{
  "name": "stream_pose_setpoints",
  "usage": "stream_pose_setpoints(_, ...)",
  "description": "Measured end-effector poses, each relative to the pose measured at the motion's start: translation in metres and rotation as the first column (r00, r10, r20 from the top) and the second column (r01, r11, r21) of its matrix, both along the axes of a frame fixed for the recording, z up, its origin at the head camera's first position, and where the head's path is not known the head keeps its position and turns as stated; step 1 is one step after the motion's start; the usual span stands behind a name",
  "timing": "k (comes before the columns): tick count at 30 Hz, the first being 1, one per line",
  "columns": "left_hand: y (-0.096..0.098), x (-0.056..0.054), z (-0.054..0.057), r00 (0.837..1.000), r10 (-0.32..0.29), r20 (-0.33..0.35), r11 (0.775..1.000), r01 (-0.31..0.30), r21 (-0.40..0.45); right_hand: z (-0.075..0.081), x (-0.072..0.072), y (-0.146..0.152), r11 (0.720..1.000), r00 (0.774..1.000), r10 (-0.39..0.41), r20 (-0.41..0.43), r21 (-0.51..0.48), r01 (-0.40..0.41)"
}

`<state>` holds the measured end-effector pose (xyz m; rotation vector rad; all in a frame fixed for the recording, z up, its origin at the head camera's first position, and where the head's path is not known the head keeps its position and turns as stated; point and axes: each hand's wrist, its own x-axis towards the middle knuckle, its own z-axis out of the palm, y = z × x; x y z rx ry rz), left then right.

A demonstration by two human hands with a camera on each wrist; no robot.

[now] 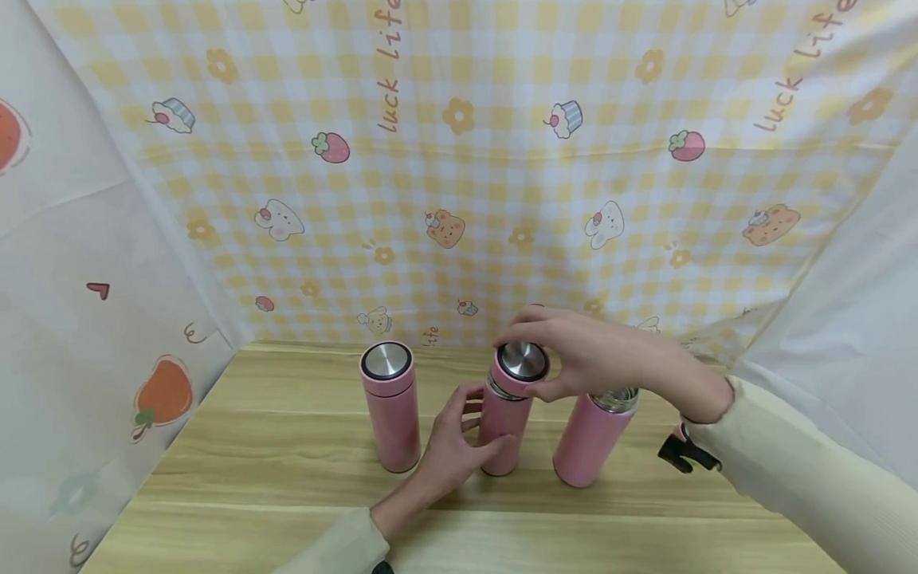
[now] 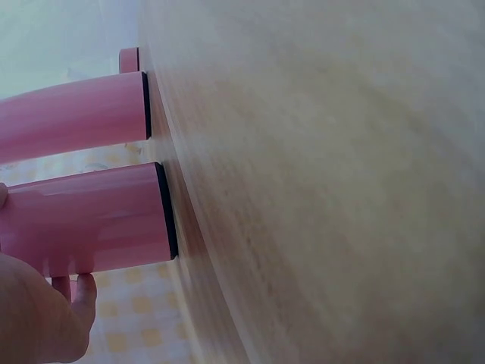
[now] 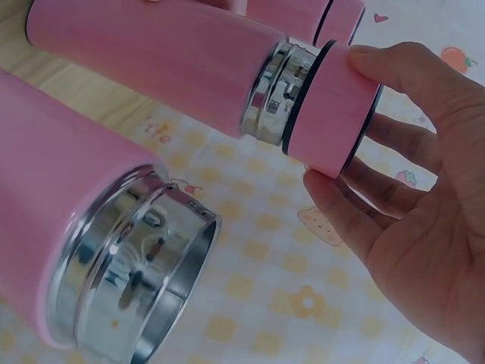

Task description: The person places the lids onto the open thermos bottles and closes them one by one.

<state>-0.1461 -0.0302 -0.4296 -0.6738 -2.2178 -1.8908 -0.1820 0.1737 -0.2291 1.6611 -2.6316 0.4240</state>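
A pink thermos bottle (image 1: 504, 426) stands upright in the middle, with my left hand (image 1: 453, 448) gripping its body. My right hand (image 1: 598, 349) grips the pink bottle lid (image 3: 331, 114), which has a brushed steel top, by its sides. The lid sits over the end of the steel neck (image 3: 274, 95), part of which shows between lid and body. To the right stands a second pink thermos (image 1: 590, 446) without a lid, its steel neck (image 3: 140, 265) bare, partly behind my right hand in the head view. On the left is a third thermos (image 1: 393, 418), its lid on.
A loose pink lid (image 2: 129, 60) lies on the wooden table (image 1: 287, 446) past the right-hand bottle, mostly hidden by my right sleeve (image 1: 796, 454) in the head view. A yellow checked cloth (image 1: 459, 183) hangs close behind the bottles.
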Motion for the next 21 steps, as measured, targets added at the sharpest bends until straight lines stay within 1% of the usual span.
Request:
stream_pose_setpoints(3,-0.001,0.008,0.014,1.0,-0.01,-0.001,1.0,0.01,0.007,0.0,-0.002,-0.004,1.0,1.0,-0.009,0.007,0.017,0.009)
stream_pose_setpoints(5,-0.002,0.011,0.02,1.0,-0.014,-0.001,1.0,0.014,0.013,-0.001,-0.004,-0.006,1.0,1.0,-0.014,0.012,0.026,0.014)
stream_pose_setpoints(8,-0.002,0.012,0.021,1.0,-0.014,-0.003,1.0,0.014,0.021,-0.002,-0.007,-0.008,0.999,1.0,-0.02,0.02,0.035,0.02)
stream_pose_setpoints(12,-0.002,0.012,0.02,1.0,-0.012,-0.007,1.0,0.012,0.025,-0.005,-0.01,-0.01,0.999,0.999,-0.015,0.029,0.048,0.014)
stream_pose_setpoints(17,-0.002,0.012,0.021,1.0,-0.013,0.002,1.0,0.013,0.02,-0.01,-0.011,-0.011,0.998,1.0,0.004,0.013,0.056,-0.005)
stream_pose_setpoints(21,-0.001,0.012,0.022,1.0,-0.012,0.006,1.0,0.012,0.013,-0.012,-0.011,-0.012,0.998,1.0,-0.004,0.027,0.06,0.003)
